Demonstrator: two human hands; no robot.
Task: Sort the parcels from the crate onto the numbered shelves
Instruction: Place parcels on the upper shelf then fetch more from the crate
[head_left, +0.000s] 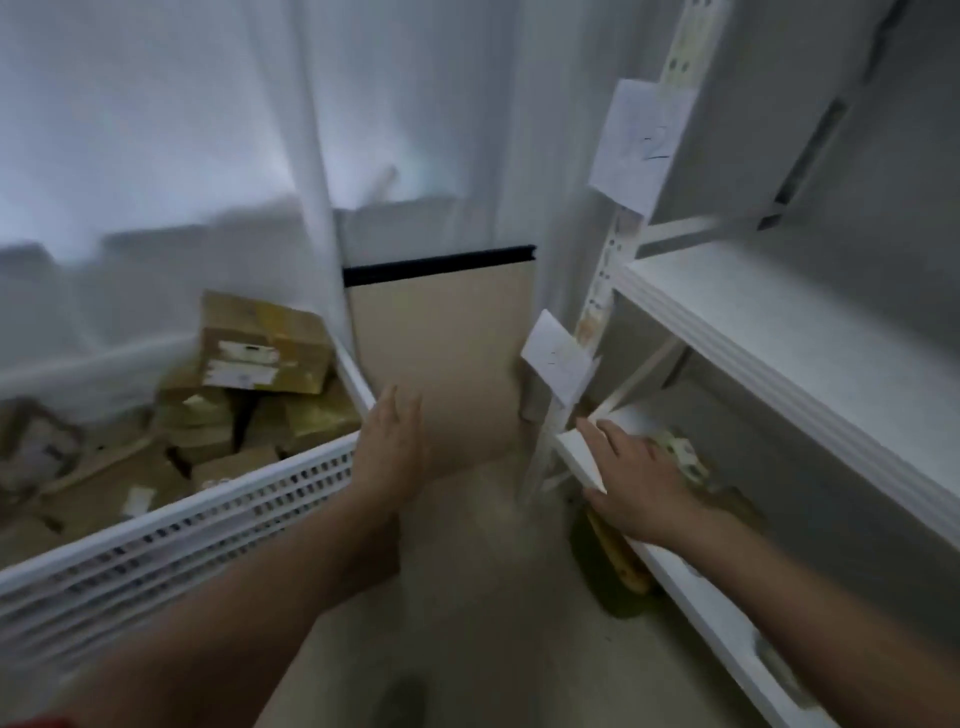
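A white sheet (156, 156) hangs across the back, and beside it stands a beige panel (441, 343) with a dark strip (436, 265) along its top. On our right rises a white shelving unit. Its perforated upright (605, 280) carries a paper label marked 2 (644, 140) and a lower label (558, 358) whose number is too blurred for us to read. The upper shelf (779, 332) juts out above the lower shelf (576, 449) and shades much of it. Something yellow-brown (618, 561) lies on the floor (467, 597) under that lower shelf. On our left sits the white slotted crate (208, 514), filled with cardboard parcels (265, 348) piled at odd angles, the topmost showing pale labels. The crate's near corner lies just beside our left hand (389, 441), while the pile is further left and back. One more parcel (685, 462), brown with a pale label, lies on the lower shelf, right at the knuckles of our right hand (639, 483). Our left hand hovers in the air with fingers straight and together, holding nothing. Our right hand lies flat and spread over the front edge of the lower shelf, fingers uncurled. The blur keeps us from telling whether it presses the parcel or only the shelf.
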